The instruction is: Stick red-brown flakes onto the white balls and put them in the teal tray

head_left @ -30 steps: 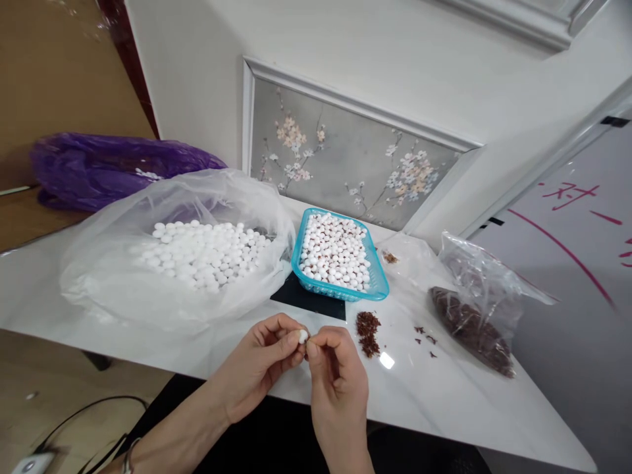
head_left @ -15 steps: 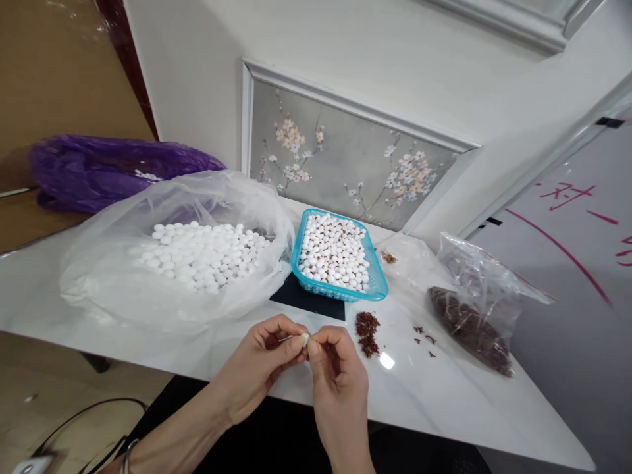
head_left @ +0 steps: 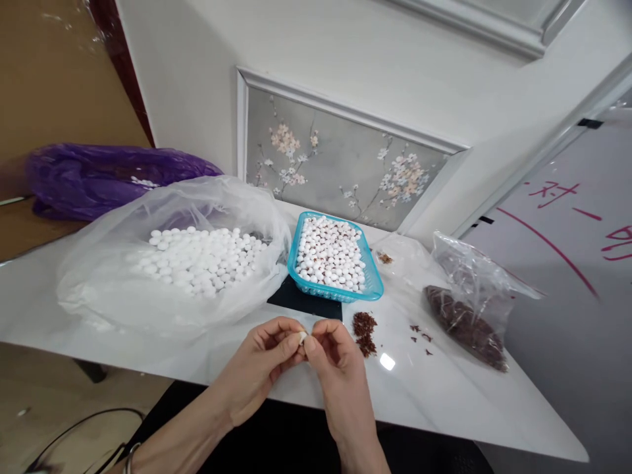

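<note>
Close to the table's front edge, my left hand point(head_left: 269, 362) pinches a small white ball point(head_left: 303, 337) between thumb and fingertips. My right hand point(head_left: 340, 375) meets it there, thumb and forefinger pressed together against the ball; anything inside that pinch is hidden. Just right of my hands lies a small heap of reddish-brown bits point(head_left: 365, 332). Beyond them a blue plastic basket point(head_left: 372, 286) holds many white balls with brown bits showing among them. To the left, a translucent white bag point(head_left: 108, 283) lies open with plain white balls point(head_left: 207, 260) inside.
The basket rests partly on a flat black object point(head_left: 301, 301). A clear bag of brown material point(head_left: 467, 329) lies at right, near a few loose bits point(head_left: 422, 334). A purple bag point(head_left: 89, 181) sits at back left. A framed flower picture point(head_left: 336, 151) and a whiteboard point(head_left: 557, 263) stand behind.
My right thumb and fingers have shifted slightly left and closer over the white ball. My left hand keeps its pinch. The camera view has turned a little.
</note>
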Tool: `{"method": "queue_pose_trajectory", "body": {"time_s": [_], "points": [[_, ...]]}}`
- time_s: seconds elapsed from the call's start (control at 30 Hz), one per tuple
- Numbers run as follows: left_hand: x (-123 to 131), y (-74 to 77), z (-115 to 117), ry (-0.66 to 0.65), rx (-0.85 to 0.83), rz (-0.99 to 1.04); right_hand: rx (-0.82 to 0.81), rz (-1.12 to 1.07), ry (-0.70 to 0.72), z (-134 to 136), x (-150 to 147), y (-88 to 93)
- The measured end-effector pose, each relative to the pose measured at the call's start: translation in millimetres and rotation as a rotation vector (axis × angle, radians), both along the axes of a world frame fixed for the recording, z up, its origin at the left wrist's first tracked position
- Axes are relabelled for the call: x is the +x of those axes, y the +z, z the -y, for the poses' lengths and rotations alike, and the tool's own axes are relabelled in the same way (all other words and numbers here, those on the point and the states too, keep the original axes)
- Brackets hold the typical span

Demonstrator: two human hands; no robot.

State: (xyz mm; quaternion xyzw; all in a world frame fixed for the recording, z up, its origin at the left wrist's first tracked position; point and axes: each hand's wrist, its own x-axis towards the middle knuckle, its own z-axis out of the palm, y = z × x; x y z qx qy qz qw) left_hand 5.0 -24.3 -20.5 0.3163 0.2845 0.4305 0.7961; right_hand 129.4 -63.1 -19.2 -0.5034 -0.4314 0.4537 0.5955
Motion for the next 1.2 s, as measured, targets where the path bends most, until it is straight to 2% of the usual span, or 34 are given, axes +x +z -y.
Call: {"method": "queue_pose_trajectory", "body": {"time_s": [0.07, 0.17, 0.33, 0.6, 0.93, 1.03, 1.17, 1.2], "points": [[-1, 0.2, -1, -0.010, -0.033, 0.038, 0.004, -0.020, -0.005, 2, 1, -3.1], [-3, 1.4, -1, -0.026, -0.054, 0.041, 0.009, 0.083, -0.055, 6, 4, -10.9], [-6, 5.0, 1, -0.036, 0.001, 0.023, -0.002, 0.236, -0.062, 10, 8, -19.2], [-5, 2.4, 5, 0.004, -0.041, 0.009, 0.106, 0.385, 0.056, 22, 8, -20.0], [-5, 5.3, 4, 0.014, 0.019, -0.070, 0.118, 0.547, 0.068, 30, 13, -14.3], [-5, 2.8, 5, 0.027, 0.027, -0.089, 0.103, 0.640, -0.026, 31, 28, -14.1], [-4, 1.9, 4, 0.045, 0.038, -0.118, -0.029, 0.861, -0.342, 32, 65, -20.1], [-3, 2.2, 4, 0.046, 0.044, -0.120, -0.074, 0.911, -0.379, 31, 73, -22.3]]}}
